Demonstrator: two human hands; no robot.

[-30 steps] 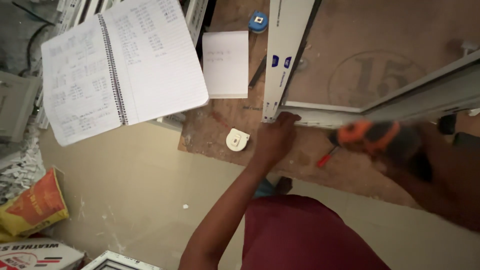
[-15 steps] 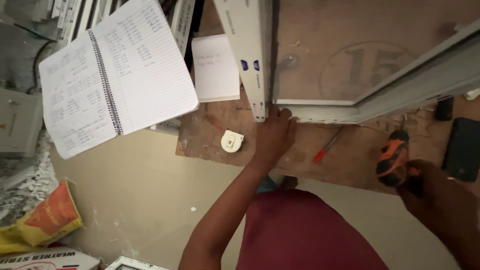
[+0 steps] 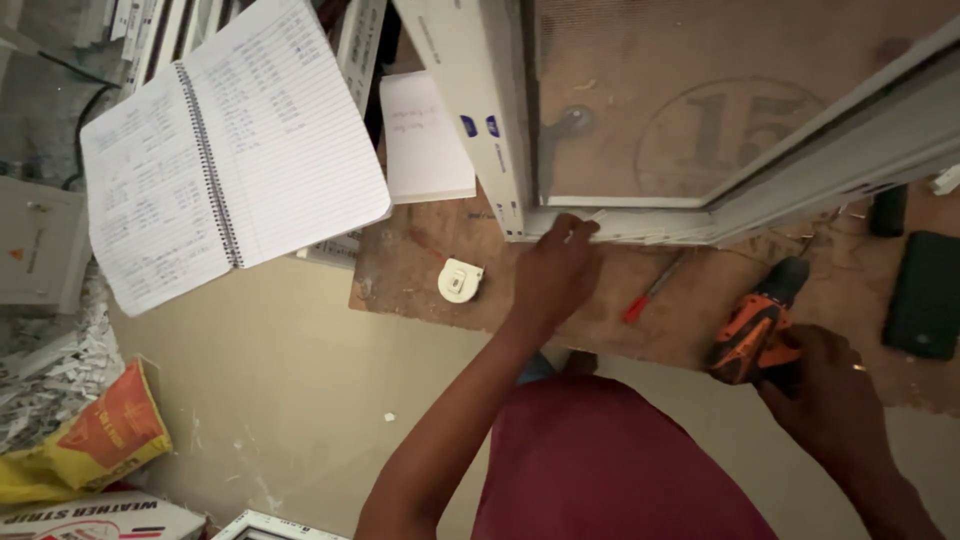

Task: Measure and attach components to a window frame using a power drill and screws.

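Drill work has paused: the orange and black cordless drill (image 3: 755,330), which a second ago was up against the frame, now sits lower, near the front edge of the brown plywood workbench (image 3: 420,270), gripped around its handle by the right hand (image 3: 825,385). The bit is off the work — so whatever was being driven at the joint looks finished or broken off for now. The left hand (image 3: 555,275) has stayed put throughout, fingers curled and pressed on the lower corner of the white plastic window frame (image 3: 640,222), where the upright and the bottom rail meet; a small pale piece seems pinched at its fingertips, though it is too small to identify.

Just right of that hand lies a red-handled screwdriver (image 3: 648,295), and to its left a small white tape measure (image 3: 460,280). An open spiral-bound notebook with handwritten lines (image 3: 230,150) overhangs the bench's left edge, a white notepad (image 3: 425,140) beside it. A black phone-like slab (image 3: 925,295) rests toward the right edge.

The frame runs out of view at the top and right, and the drill's chuck and bit are hard to make out against the dark bench.
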